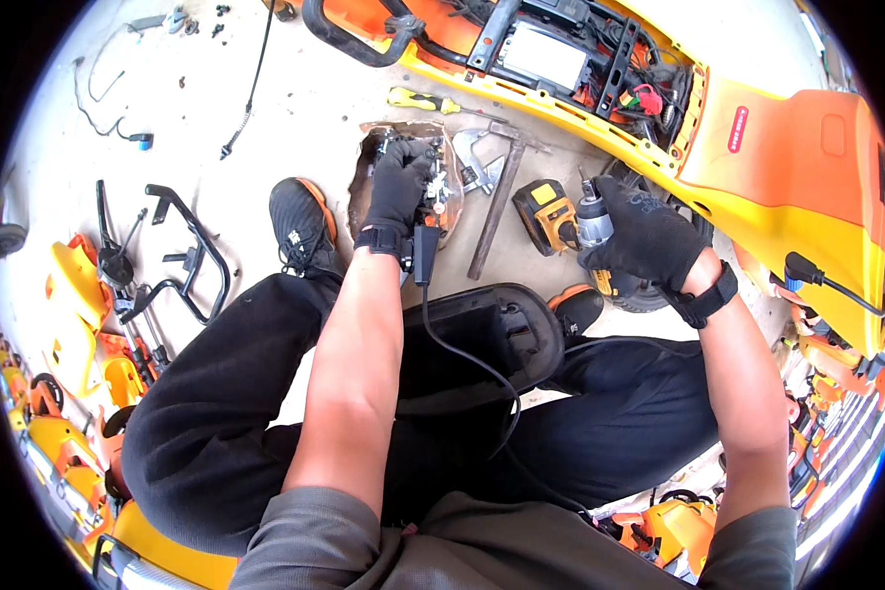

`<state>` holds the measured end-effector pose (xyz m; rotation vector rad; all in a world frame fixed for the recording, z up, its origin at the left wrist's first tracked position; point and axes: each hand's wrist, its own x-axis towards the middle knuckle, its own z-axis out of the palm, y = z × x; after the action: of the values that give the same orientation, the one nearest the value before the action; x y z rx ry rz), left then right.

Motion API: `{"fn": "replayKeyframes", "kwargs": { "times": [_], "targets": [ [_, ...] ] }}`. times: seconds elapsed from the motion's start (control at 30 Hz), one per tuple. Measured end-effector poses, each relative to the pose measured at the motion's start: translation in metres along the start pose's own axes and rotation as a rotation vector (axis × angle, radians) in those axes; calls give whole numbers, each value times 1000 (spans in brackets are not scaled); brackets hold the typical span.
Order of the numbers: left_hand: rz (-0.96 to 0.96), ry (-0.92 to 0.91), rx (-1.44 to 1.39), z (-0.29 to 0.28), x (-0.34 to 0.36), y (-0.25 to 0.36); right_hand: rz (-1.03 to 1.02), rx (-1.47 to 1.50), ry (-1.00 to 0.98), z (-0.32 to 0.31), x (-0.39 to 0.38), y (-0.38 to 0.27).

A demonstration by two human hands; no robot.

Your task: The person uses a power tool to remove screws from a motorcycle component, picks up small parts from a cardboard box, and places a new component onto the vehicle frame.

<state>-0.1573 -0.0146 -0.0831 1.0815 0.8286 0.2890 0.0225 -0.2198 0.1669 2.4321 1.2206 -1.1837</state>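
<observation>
My left hand [400, 187], in a black glove, reaches into a torn cardboard box [364, 162] of small metal parts [444, 187]. Its fingers are curled down among them, and what they hold is hidden. My gloved right hand [649, 231] grips a power driver [593, 218] with a grey nose and a bit pointing away from me. Beside that nose is a yellow and black battery tool part [546, 208]; I cannot tell whether it joins the driver. A hammer [497, 206] lies between the box and the driver.
A yellow-orange vehicle body [600, 118] with exposed wiring spans the far right. A yellow-handled screwdriver [421, 100] lies beyond the box. Black metal frames [192, 256] lie at left. Between my legs sits a black plastic shell [521, 339]; a cable [462, 354] crosses it.
</observation>
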Motion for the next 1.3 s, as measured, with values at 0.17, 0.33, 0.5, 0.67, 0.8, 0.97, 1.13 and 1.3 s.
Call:
{"fn": "replayKeyframes", "kwargs": {
  "times": [0.17, 0.33, 0.5, 0.67, 0.8, 0.97, 1.13, 1.3],
  "targets": [
    [-100, -166, -361, -7, 0, 19, -5, 7, -24, -14, -7, -15],
    [-144, -274, -538, -4, 1, 30, -25, -17, -19, -3, 0, -1],
    [-166, -308, -543, -5, -1, 36, -29, -3, -19, -3, 0, -1],
    [-190, -308, -543, -9, -2, 34, -5, -12, 4, -4, -4, -5],
    [-194, -340, -613, -13, -3, 32, 45, -30, -46, -14, -6, -17],
    [-215, -338, -604, -16, -5, 30, -37, -46, 33, -1, -3, -1],
    [-229, -278, -509, -21, 0, 22, 39, -9, -64, -10, -3, -10],
    [-255, -162, -296, -23, -3, 18, 73, -50, -87, -11, -3, -10]
  ]
}}
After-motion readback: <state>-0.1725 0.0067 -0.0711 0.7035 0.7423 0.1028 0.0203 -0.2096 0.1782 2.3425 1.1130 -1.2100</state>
